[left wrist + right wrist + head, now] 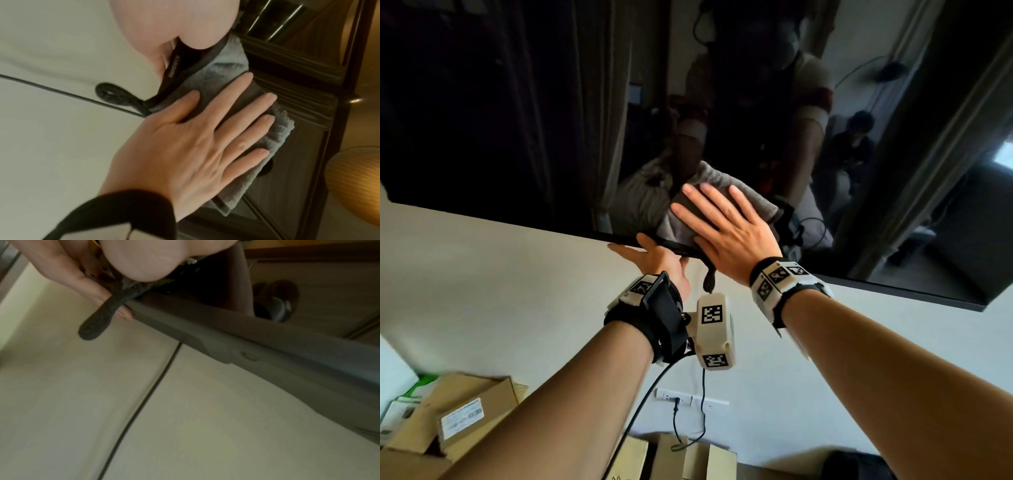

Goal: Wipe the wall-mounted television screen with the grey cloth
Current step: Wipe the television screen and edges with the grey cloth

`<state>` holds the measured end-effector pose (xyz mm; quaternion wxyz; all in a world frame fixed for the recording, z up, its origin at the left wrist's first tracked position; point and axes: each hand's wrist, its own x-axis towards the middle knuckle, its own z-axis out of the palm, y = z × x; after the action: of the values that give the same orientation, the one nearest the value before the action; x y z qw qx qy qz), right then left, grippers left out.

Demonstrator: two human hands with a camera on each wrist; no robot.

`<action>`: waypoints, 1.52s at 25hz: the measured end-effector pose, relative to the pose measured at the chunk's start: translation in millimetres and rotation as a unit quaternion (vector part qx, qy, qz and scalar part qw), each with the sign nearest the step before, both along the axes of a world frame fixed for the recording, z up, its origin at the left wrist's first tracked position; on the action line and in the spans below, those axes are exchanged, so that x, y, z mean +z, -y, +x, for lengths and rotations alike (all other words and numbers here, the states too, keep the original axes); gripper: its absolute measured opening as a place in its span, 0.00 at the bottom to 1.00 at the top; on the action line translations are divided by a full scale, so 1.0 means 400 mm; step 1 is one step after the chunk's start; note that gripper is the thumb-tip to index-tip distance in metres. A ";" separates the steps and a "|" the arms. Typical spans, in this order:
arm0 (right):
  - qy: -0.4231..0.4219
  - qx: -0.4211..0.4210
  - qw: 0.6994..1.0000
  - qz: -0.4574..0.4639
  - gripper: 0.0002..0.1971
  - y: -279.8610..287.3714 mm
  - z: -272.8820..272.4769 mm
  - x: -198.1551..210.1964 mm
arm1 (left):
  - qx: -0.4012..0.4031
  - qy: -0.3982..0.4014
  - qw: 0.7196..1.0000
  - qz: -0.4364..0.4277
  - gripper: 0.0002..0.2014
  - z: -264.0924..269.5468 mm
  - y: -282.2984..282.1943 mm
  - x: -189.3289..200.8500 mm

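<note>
Up on the pale wall [482, 274], the television screen [500, 102] fills most of the head view, dark, glossy, reflecting the room. Grey cloth [722, 181] sits folded flat on the glass near the bottom edge, approx mid-width. Right hand [726, 233] lies on it, grip spread, fingers straight, palm pressing cloth to screen. Left hand [654, 260] is at the TV's lower bezel w/ thumb up front; fingers hidden behind, so can't tell that grip. Cloth's hanging loop [709, 279] dangles below the bezel. Cloth looks soft, light, plush; prob. slides easily on glass, so flat-palm pressure fits. Panel likely fragile: press gently.
</note>
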<state>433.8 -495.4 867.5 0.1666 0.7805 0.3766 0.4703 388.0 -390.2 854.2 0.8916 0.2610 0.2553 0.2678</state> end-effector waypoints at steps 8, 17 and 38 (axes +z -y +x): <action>-0.009 0.002 1.000 0.008 0.29 0.024 0.005 0.007 | -0.031 -0.002 0.999 -0.003 0.21 0.017 0.082 -0.015; 0.000 0.017 0.999 0.027 0.30 0.160 0.014 -0.001 | -0.070 -0.044 0.996 0.032 0.21 0.019 0.224 -0.020; 0.005 0.005 1.000 0.006 0.29 0.548 0.032 -0.008 | -0.081 -0.044 0.995 -0.037 0.23 0.040 0.578 -0.003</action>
<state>446.4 -714.7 864.2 0.1616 0.7772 0.3763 0.4777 404.0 -621.3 853.1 0.9072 0.2597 0.2821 0.1729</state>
